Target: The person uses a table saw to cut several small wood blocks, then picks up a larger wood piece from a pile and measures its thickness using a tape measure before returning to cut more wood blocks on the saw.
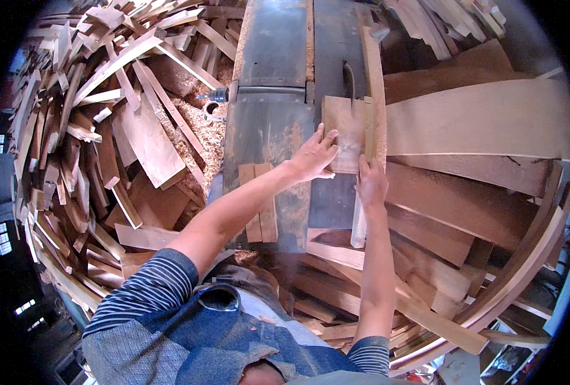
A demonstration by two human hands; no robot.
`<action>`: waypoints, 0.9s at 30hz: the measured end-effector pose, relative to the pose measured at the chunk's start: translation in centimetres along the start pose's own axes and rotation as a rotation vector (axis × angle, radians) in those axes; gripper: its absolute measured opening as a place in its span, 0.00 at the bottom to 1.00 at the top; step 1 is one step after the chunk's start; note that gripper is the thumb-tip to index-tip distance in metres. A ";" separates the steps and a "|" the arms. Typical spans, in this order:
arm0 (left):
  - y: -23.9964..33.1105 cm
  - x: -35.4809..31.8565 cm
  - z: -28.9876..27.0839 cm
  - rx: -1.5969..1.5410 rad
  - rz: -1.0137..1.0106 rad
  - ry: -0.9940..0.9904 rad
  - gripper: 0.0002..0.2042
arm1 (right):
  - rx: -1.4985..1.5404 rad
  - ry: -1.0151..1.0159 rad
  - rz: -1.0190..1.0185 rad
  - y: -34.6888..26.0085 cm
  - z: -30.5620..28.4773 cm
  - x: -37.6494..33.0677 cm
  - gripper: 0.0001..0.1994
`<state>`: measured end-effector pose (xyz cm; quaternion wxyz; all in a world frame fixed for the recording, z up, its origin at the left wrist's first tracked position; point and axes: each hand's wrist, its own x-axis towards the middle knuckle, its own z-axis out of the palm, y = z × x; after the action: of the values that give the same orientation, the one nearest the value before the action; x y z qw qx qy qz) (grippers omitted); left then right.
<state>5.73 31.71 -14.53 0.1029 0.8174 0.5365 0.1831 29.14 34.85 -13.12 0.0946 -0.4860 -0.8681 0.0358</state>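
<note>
Head view shows the left hand (314,156) as a flat, open grip: palm down, fingers spread and pressed on the near left part of a small squarish wood panel (344,128), closed around nothing. The right hand (371,181) sits just to its right and slightly nearer the body, its fingers resting against the near end of the panel where it meets a long narrow wooden strip (375,96); whether those fingers curl around an edge or only push cannot be told. The panel lies directly ahead of both hands, away from the body, flat on the dark metal surface (272,122) of a saw bench. Its far edge lies close to the slot (348,80) in that surface, which runs away from the person; no blade can be made out there. The strip's long axis also runs away from the person, touching the panel's right side. The left hand covers more of the panel; the right is nearer the strip. Outward, two short boards (259,205) lie on the near left of the surface, wide planks (484,119) are stacked to the right, and a heap of offcuts (99,128) with sawdust (201,128) fills the left.
</note>
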 end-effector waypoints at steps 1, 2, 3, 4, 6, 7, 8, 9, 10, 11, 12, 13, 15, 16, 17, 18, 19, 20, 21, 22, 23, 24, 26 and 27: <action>-0.2 0.0 0.1 -0.010 -0.006 0.003 0.33 | 0.008 -0.009 0.003 -0.3 -0.3 0.3 0.22; -0.5 -0.1 0.1 -0.020 -0.011 0.006 0.34 | 0.016 -0.019 0.006 -0.5 -0.4 0.6 0.22; -0.6 0.1 0.2 -0.021 -0.008 0.006 0.34 | 0.017 -0.019 0.008 -0.4 -0.4 0.6 0.23; -0.7 0.2 0.2 -0.021 -0.004 0.006 0.34 | 0.018 -0.020 0.010 -0.2 -0.3 0.7 0.23; -0.8 0.5 0.0 0.001 0.008 -0.004 0.34 | 0.012 -0.028 0.010 -0.2 -0.3 1.0 0.24; -0.8 0.6 -0.3 0.024 0.016 -0.013 0.34 | 0.004 -0.036 0.009 -0.2 -0.5 1.1 0.25; -0.8 0.8 -0.6 0.048 0.024 -0.022 0.34 | -0.003 -0.044 0.007 -0.2 -0.6 1.3 0.25; -0.9 0.9 -0.6 0.048 0.027 -0.023 0.35 | 0.005 -0.045 0.008 -0.1 -0.4 1.4 0.25; -1.0 1.0 -0.6 0.048 0.030 -0.024 0.35 | 0.012 -0.045 0.009 0.1 -0.2 1.6 0.25; -1.1 1.2 -0.5 0.051 0.032 -0.021 0.35 | 0.020 -0.046 0.010 0.2 -0.1 1.7 0.25; -1.2 1.2 -0.4 0.053 0.030 -0.018 0.35 | 0.013 -0.051 0.014 0.2 -0.2 1.8 0.25; -1.4 1.3 -0.4 0.058 0.028 -0.012 0.36 | 0.006 -0.057 0.017 0.1 -0.2 2.0 0.25; -1.6 1.4 -0.4 0.065 0.029 -0.013 0.36 | 0.022 -0.036 0.010 0.0 -0.4 2.3 0.24; -1.8 1.5 -0.4 0.067 0.032 -0.021 0.36 | 0.045 -0.011 -0.001 -0.1 -0.5 2.5 0.23; -1.9 1.6 -0.5 0.070 0.035 -0.022 0.36 | 0.067 0.015 -0.012 -0.2 -0.5 2.7 0.22; -2.0 1.7 -0.5 0.074 0.040 -0.021 0.36 | 0.061 0.018 -0.014 0.0 -0.4 2.8 0.22; -2.0 1.8 -0.5 0.080 0.044 -0.013 0.36 | 0.054 0.021 -0.017 0.1 -0.2 2.9 0.22; -2.1 1.8 -0.5 0.086 0.048 -0.005 0.36 | 0.047 0.024 -0.020 0.2 -0.1 3.0 0.22; -2.2 1.9 -0.4 0.073 0.047 0.002 0.35 | 0.043 0.006 -0.014 0.2 0.0 3.2 0.22; -2.4 2.0 -0.4 0.061 0.047 0.010 0.35 | 0.038 -0.012 -0.009 0.2 0.0 3.4 0.22; -2.5 2.1 -0.4 0.053 0.043 0.010 0.35 | 0.033 -0.030 -0.004 0.2 0.0 3.6 0.22; -2.6 2.1 -0.5 0.045 0.039 0.009 0.35 | 0.032 -0.029 -0.003 0.2 -0.1 3.8 0.22; -2.7 2.3 -0.8 0.040 0.028 -0.003 0.35 | 0.030 -0.025 0.000 0.0 -0.3 4.1 0.22; -2.7 2.5 -1.0 0.038 0.027 -0.006 0.35 | 0.032 -0.016 -0.004 0.0 -0.3 4.2 0.22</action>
<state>3.92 35.02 -14.16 0.0864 0.8269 0.5285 0.1719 27.09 38.45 -12.34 0.0955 -0.4825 -0.8690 0.0533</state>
